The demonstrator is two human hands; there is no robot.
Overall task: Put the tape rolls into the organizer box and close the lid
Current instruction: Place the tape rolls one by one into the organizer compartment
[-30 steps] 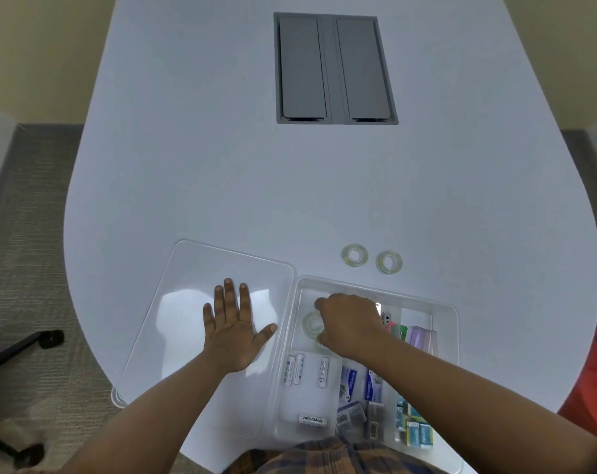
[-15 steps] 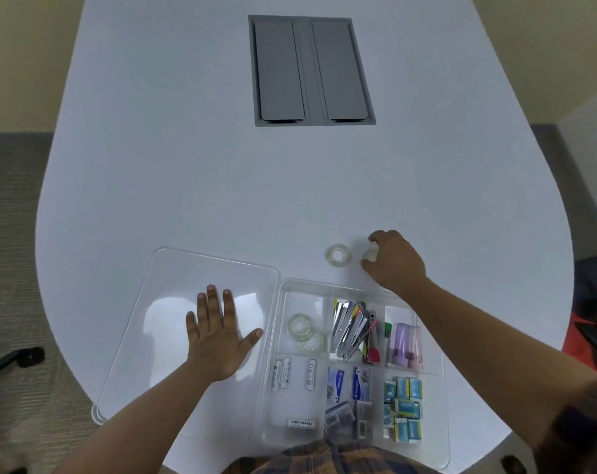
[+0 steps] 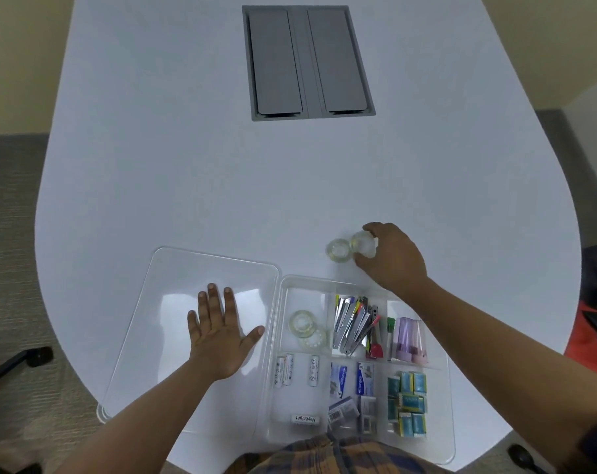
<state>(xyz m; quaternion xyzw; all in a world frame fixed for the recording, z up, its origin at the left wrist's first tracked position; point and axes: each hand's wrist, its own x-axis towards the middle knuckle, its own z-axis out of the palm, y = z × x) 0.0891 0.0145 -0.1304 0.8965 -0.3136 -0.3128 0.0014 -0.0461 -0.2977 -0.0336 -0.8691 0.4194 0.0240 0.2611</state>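
Observation:
The clear organizer box (image 3: 279, 336) lies open at the table's near edge, its flat clear lid (image 3: 174, 268) folded out to the left. My left hand (image 3: 218, 333) rests flat on the lid, fingers spread. Two clear tape rolls (image 3: 303, 325) lie overlapping in the box's top-left compartment. Beyond the box, my right hand (image 3: 389, 256) grips a clear tape roll (image 3: 362, 243), tilted up off the table. Another tape roll (image 3: 338, 249) lies flat on the table just left of it, touching or nearly so.
Other compartments hold batteries (image 3: 290, 369), staplers (image 3: 351, 323), small purple cups (image 3: 409, 340) and staple boxes (image 3: 406, 401). A grey cable hatch (image 3: 307, 61) is set into the white table (image 3: 187, 165) farther back. A chair base (image 3: 13, 364) stands on the floor at left.
My right hand left a tape roll in the box, reached out past the far rim to the two rolls on the table, and closed on the right one, tilting it up. Left hand stayed.

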